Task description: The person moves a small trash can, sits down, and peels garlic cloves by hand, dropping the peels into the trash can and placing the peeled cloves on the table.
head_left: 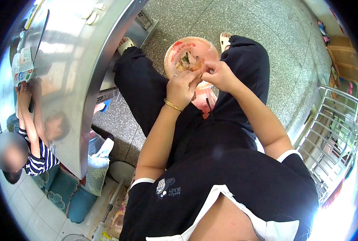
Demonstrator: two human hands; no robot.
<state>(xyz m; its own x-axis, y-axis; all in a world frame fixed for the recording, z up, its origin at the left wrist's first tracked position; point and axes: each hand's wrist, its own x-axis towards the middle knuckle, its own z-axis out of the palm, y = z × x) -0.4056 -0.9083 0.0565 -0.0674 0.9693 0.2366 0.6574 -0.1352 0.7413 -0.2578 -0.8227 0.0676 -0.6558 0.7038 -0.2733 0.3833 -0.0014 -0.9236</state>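
Observation:
Between the knees, on the speckled floor, stands a round pink bin point(208, 47) with red print on its rim and scraps point(190, 60) inside. My left hand point(182, 89), a gold bangle at its wrist, is closed with fingertips pinched over the bin's near edge. Touching or nearly touching it, my right hand point(220, 75) is curled with thumb and forefinger together. Whatever lies between the fingertips is too small to make out. Pink plastic point(204, 100) hangs below the hands.
On the left, a shiny table point(72, 80) runs alongside my left leg, with another person point(40, 156) in a striped top at its far side. Cushions point(82, 205) lie below it. A metal rack point(331, 132) stands at right.

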